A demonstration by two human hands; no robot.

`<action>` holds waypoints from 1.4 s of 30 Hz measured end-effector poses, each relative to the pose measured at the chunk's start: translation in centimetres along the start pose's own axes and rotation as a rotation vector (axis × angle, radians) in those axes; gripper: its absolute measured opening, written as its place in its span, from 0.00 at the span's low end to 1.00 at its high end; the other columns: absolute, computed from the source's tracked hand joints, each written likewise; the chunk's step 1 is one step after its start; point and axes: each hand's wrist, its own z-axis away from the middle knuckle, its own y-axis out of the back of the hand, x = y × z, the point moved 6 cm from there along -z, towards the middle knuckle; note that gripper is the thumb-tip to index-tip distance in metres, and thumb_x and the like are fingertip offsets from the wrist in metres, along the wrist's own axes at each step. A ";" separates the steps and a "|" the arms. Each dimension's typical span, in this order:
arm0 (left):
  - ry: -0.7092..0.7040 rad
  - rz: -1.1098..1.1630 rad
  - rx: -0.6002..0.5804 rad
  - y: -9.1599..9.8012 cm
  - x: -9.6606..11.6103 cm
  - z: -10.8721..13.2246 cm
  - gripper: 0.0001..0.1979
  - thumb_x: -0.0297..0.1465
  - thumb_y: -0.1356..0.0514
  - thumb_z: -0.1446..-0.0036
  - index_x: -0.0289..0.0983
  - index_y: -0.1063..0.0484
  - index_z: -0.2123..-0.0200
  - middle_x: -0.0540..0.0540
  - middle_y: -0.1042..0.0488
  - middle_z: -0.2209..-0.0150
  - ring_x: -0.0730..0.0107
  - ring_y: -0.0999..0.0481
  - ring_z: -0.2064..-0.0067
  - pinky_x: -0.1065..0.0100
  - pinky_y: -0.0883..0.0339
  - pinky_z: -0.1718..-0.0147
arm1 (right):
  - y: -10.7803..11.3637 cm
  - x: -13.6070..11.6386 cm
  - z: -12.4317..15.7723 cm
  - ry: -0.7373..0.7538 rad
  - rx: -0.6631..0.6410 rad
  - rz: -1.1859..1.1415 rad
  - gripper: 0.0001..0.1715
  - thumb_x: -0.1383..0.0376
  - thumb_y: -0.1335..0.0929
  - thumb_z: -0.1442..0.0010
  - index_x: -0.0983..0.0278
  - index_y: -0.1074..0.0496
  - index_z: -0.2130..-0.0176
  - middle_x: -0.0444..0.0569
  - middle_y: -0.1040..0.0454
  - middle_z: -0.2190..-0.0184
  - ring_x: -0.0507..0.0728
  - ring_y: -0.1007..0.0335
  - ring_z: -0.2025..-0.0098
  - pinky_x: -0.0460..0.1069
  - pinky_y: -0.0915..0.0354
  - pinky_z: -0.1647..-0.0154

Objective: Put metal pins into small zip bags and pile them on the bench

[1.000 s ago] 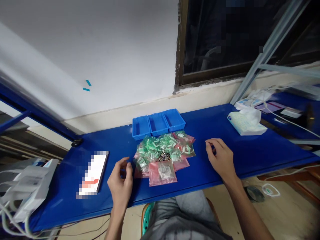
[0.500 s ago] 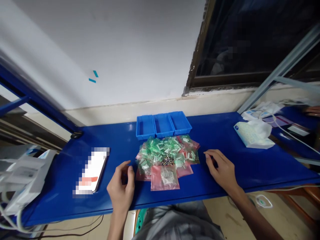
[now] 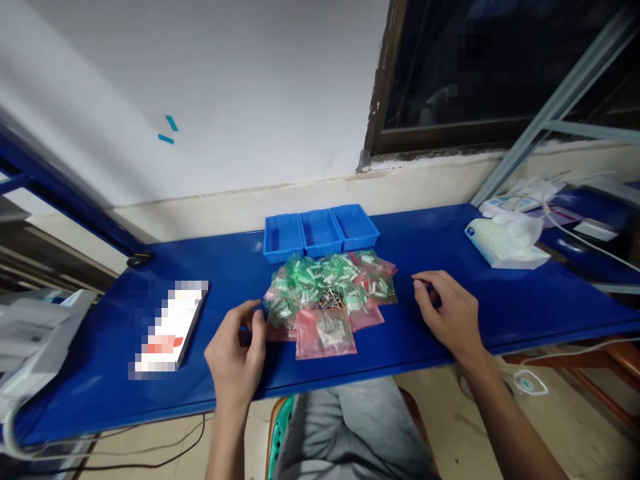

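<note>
A pile of small clear, green and pink plastic bags [image 3: 325, 270] with pale pieces in them lies mid-table. Dark and metallic small parts [image 3: 331, 299] show at its centre. One pink bag [image 3: 326, 333] lies flat at the front. Three joined blue trays [image 3: 321, 231] stand behind the pile. My left hand [image 3: 237, 353] rests just left of the bags, fingers curled, thumb and forefinger apart with nothing between them. To the right of the pile is my right hand [image 3: 447, 310], bent loosely with a gap between thumb and fingers, holding nothing.
A phone [image 3: 173, 327], partly pixelated, lies on the blue table [image 3: 400, 337] at the left. White equipment with cables [image 3: 45, 353] sits at the left edge. A tissue box [image 3: 505, 243] is at the back right. A wall and a dark window [image 3: 475, 73] rise behind.
The view has tilted down and shifted slightly, so the table appears higher. Both hands stay beside the bags in nearly the same curled pose. The bags and trays have not moved on the table.
</note>
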 end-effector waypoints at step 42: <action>-0.845 -0.023 -0.748 -9.4 8.8 -5.4 0.08 0.33 0.41 0.40 0.38 0.22 0.63 0.45 0.26 0.62 0.69 0.27 0.70 0.68 0.38 0.75 | -7.8 -2.7 -8.2 0.383 -0.243 -0.235 0.10 0.67 0.39 0.31 0.62 0.28 0.60 0.49 0.23 0.64 0.58 0.28 0.60 0.53 0.34 0.58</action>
